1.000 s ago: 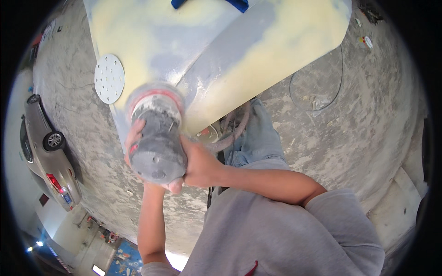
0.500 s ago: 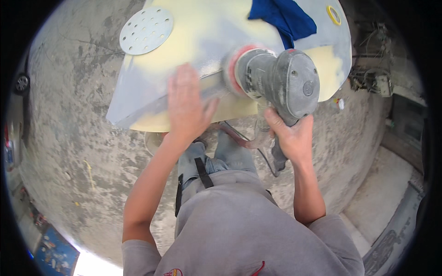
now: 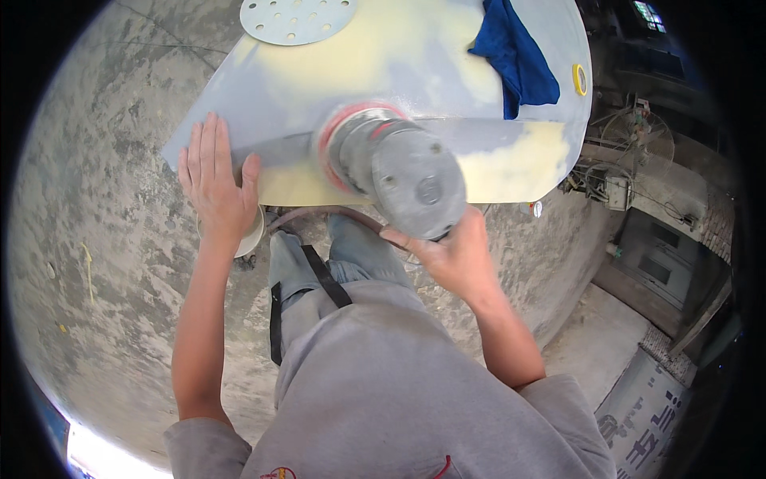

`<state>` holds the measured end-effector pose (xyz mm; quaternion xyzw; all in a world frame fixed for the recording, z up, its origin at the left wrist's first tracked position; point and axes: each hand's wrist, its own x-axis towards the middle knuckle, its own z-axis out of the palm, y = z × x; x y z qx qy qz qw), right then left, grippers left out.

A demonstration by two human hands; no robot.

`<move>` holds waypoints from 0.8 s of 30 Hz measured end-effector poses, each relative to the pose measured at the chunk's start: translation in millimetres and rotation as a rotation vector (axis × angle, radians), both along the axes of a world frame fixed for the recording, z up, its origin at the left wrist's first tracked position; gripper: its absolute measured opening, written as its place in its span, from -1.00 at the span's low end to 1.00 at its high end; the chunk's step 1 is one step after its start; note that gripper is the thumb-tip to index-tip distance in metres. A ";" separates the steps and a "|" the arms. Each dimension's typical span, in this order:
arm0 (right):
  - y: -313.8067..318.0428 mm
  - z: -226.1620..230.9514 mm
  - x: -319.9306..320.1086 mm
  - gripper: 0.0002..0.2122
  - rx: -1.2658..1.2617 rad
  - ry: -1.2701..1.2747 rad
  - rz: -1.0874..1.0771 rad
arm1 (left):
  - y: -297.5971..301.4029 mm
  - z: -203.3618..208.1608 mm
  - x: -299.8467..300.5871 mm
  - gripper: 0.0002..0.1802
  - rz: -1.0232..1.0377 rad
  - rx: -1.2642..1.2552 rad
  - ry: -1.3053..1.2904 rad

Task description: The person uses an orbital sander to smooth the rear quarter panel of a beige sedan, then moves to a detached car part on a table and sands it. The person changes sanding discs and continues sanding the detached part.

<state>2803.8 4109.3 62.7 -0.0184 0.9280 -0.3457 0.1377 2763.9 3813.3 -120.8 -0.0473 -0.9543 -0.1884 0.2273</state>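
A large body panel (image 3: 375, 48), grey with pale yellow patches, lies in front of me. My right hand (image 3: 455, 259) grips the handle of a grey orbital sander (image 3: 419, 176), partly hidden beneath the sander's head. The sander's red-edged round pad rests against the panel, near a crease along its near side. Flat on the panel's near left corner is my left hand (image 3: 215, 188), its fingers stretched out and the thumb apart, holding nothing. A white perforated sanding disc (image 3: 307, 24) lies farther up on the panel's left.
A blue cloth (image 3: 519, 68) and a yellow roll of tape (image 3: 580, 80) lie on the panel's right side. A hose (image 3: 307, 211) runs below the near edge, beside a pale bucket (image 3: 254, 235). Cables and a caged fan (image 3: 638, 132) stand at the right.
The sander and my right hand have shifted left along the panel. My left hand has slid left to the corner. The view has moved too, so the panel's far items sit differently.
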 end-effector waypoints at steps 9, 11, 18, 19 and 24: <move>37.0 1.7 2.2 -0.68 -0.119 -0.037 -0.412 | 6.4 -11.5 -6.7 -0.33 0.109 0.004 0.137; 32.5 1.1 1.3 -0.69 -0.113 -0.073 -0.416 | 7.0 -12.7 -7.4 -0.35 0.114 0.003 0.148; -24.3 -21.9 12.7 -0.65 0.012 0.061 0.075 | 5.5 -14.7 -9.8 -0.41 0.114 0.000 0.172; -25.7 -21.0 12.6 -0.63 0.025 0.023 0.037 | 5.5 -14.6 -9.6 -0.42 0.115 0.003 0.180; -13.6 7.7 -3.4 -0.56 -0.097 -0.069 -0.168 | 5.9 -14.3 -8.8 -0.46 0.125 0.009 0.166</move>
